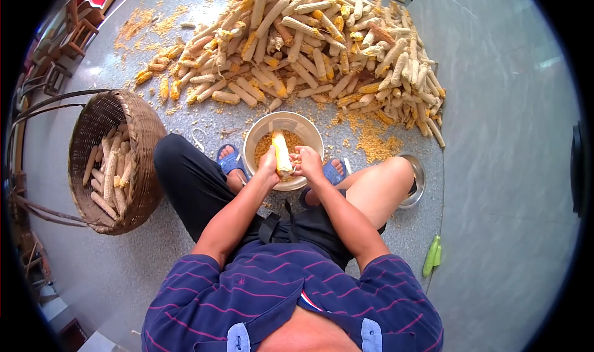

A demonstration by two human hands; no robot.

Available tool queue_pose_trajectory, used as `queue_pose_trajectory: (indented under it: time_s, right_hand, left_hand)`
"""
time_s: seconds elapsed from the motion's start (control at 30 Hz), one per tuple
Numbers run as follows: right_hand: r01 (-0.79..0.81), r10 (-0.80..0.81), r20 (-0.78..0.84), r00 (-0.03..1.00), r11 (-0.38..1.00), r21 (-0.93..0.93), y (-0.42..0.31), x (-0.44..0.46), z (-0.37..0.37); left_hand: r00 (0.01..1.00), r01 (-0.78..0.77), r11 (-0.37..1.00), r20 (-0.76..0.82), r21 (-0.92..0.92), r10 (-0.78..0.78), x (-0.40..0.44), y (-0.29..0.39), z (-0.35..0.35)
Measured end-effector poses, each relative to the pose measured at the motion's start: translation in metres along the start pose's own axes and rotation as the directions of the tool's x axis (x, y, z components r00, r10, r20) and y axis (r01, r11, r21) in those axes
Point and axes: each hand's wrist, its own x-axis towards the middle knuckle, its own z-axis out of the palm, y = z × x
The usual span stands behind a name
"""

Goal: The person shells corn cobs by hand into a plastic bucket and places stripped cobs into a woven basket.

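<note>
Over a pale bucket (253, 143) held between my feet is a partly stripped corn cob (281, 151), yellow kernels left on one side and bare white on the other. My left hand (268, 167) is closed around the cob's left side. On the opposite side, my right hand (309, 164) has curled fingers pressed to the cob near its lower end. Loose yellow kernels (299, 143) cover the bottom of the bucket. Part of the cob's lower end is hidden by my fingers.
A large heap of mostly bare cobs (322, 48) lies ahead, with scattered kernels (371, 144) around it. To the left stands a wicker basket (145, 135) with several cobs. A metal bowl (419, 182) sits by my right knee; green pods (432, 256) lie behind it.
</note>
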Motion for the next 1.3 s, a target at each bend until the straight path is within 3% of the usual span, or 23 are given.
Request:
queue_pose_trajectory:
  time_s: [0.1,0.13,0.17,0.23,0.3,0.33,0.37,0.43,0.5,0.57,0.6,0.63,0.7,0.73,0.77,0.83,0.97,1.03,1.07,1.13,1.17,1.23,1.3]
  right_hand:
    - [0.026,-0.027,-0.007,1.0,0.996,-0.085,-0.005,-0.015,0.005]
    - [0.246,-0.244,0.036,0.969,0.939,-0.242,-0.002,-0.02,0.009]
    - [0.447,-0.439,0.113,0.891,0.81,-0.38,-0.001,-0.025,0.013]
    - [0.501,-0.503,0.13,0.855,0.733,-0.461,-0.014,-0.039,0.02]
    - [0.708,-0.684,0.315,0.658,0.42,-0.567,-0.017,-0.037,0.016]
    - [0.732,-0.744,0.306,0.594,0.343,-0.589,-0.015,-0.033,0.018]
    - [0.732,-0.746,0.304,0.593,0.342,-0.589,-0.014,-0.029,0.015]
    - [0.558,-0.586,0.124,0.801,0.653,-0.512,-0.009,-0.016,0.006]
    - [0.589,-0.631,0.112,0.767,0.624,-0.513,-0.007,-0.011,0.006]
    - [0.421,-0.507,0.015,0.862,0.699,-0.578,-0.022,-0.026,0.008]
    - [0.483,-0.639,0.066,0.767,0.506,-0.714,-0.027,-0.034,0.011]
    - [0.482,-0.638,0.066,0.767,0.505,-0.716,-0.036,-0.046,0.013]
    - [0.505,-0.589,0.3,0.75,0.216,-0.836,-0.05,-0.064,0.014]
    - [0.515,-0.595,0.383,0.707,0.061,-0.855,-0.039,-0.056,0.01]
    - [0.514,-0.592,0.382,0.709,0.064,-0.855,-0.031,-0.052,0.008]
    - [0.546,-0.425,0.516,0.743,-0.06,-0.836,-0.025,-0.05,0.005]
    - [0.639,-0.394,0.596,0.699,-0.03,-0.769,-0.025,-0.045,-0.003]
    - [0.626,-0.445,0.475,0.759,0.297,-0.721,-0.024,-0.04,-0.002]
    - [0.628,-0.445,0.478,0.757,0.296,-0.72,-0.024,-0.037,-0.001]
    - [0.443,-0.3,0.359,0.884,0.782,-0.438,-0.025,-0.034,-0.001]
    - [0.444,-0.301,0.358,0.884,0.781,-0.44,-0.027,-0.033,-0.002]
    - [0.25,-0.153,0.384,0.911,0.944,-0.217,-0.026,-0.029,-0.005]
    - [0.344,-0.263,0.308,0.914,0.905,-0.249,-0.02,-0.024,-0.006]
  left_hand:
    - [0.999,-0.031,0.997,-0.027,-0.076,0.029,0.01,-0.004,-0.004]
    - [0.998,-0.049,0.991,-0.047,-0.123,0.044,0.009,-0.003,-0.002]
    - [0.998,-0.049,0.991,-0.048,-0.125,0.043,0.009,-0.002,-0.001]
    - [0.996,-0.031,0.975,-0.085,-0.22,0.012,0.015,-0.003,-0.001]
    - [0.997,0.002,0.978,-0.077,-0.207,-0.019,0.018,-0.005,-0.002]
    - [0.997,0.03,0.981,-0.065,-0.193,-0.043,0.019,-0.004,-0.002]
    - [0.997,0.03,0.981,-0.064,-0.191,-0.043,0.019,-0.005,-0.002]
    - [0.993,0.101,0.974,0.072,-0.204,-0.088,0.021,-0.007,-0.008]
    - [0.986,0.13,0.97,0.134,-0.204,-0.103,0.023,-0.003,-0.014]
    - [0.999,0.029,0.973,0.022,-0.227,-0.025,0.025,0.0,-0.012]
    - [0.999,0.03,0.973,0.024,-0.23,-0.025,0.025,-0.001,-0.011]
    - [0.998,-0.035,0.985,-0.052,-0.168,0.026,0.025,-0.003,-0.01]
    - [0.971,-0.146,0.989,-0.195,-0.027,0.138,0.025,-0.008,-0.01]
    - [0.968,-0.176,0.982,-0.194,-0.063,0.161,0.027,-0.012,-0.008]
    - [0.967,-0.174,0.983,-0.198,-0.063,0.158,0.027,-0.015,-0.008]
    - [0.934,-0.13,0.984,-0.317,0.122,0.162,0.027,-0.019,-0.009]
    - [0.962,-0.066,0.992,-0.257,0.11,0.093,0.009,-0.016,0.001]
    - [0.981,-0.045,0.999,-0.186,0.016,0.047,0.02,-0.015,-0.006]
    - [0.994,-0.016,0.997,-0.108,-0.079,0.007,0.026,-0.013,-0.01]
    - [0.999,0.021,0.986,-0.025,-0.165,-0.026,0.036,-0.007,-0.02]
    - [0.997,0.068,0.967,0.063,-0.244,-0.055,0.041,-0.006,-0.024]
    - [0.992,0.084,0.957,0.116,-0.276,-0.054,0.025,-0.002,-0.013]
    - [1.0,-0.004,0.985,-0.022,-0.173,0.001,0.013,0.001,-0.002]
